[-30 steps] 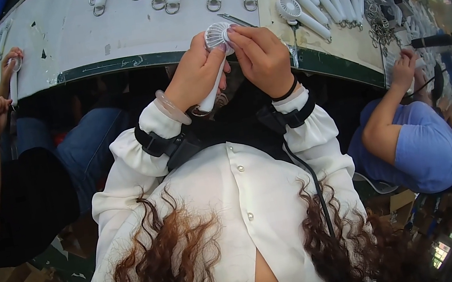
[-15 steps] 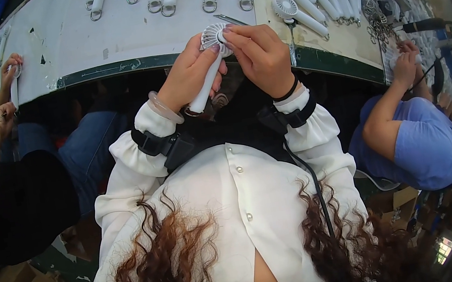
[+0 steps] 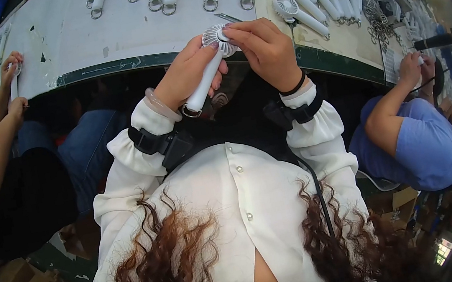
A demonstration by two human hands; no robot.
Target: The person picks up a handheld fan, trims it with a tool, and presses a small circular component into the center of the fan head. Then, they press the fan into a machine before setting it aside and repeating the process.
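Work seems to be at the centre of the fan's head, a small fitting or pressing step, though the fingertips hide the detail. White handheld fan (image 3: 205, 82) is in the upper middle of the frame, held up just in front of the table (image 3: 119, 36), its handle slanting down to the left. Left hand (image 3: 185, 75) is closed around the upper handle and head; right hand (image 3: 272, 52) has its fingertips gathered against the grille's middle, and whether they pinch a separate piece cannot be told. The next move likely calls for a steady left hold and careful, centred pressure from the right fingertips, without bending the thin ribs.
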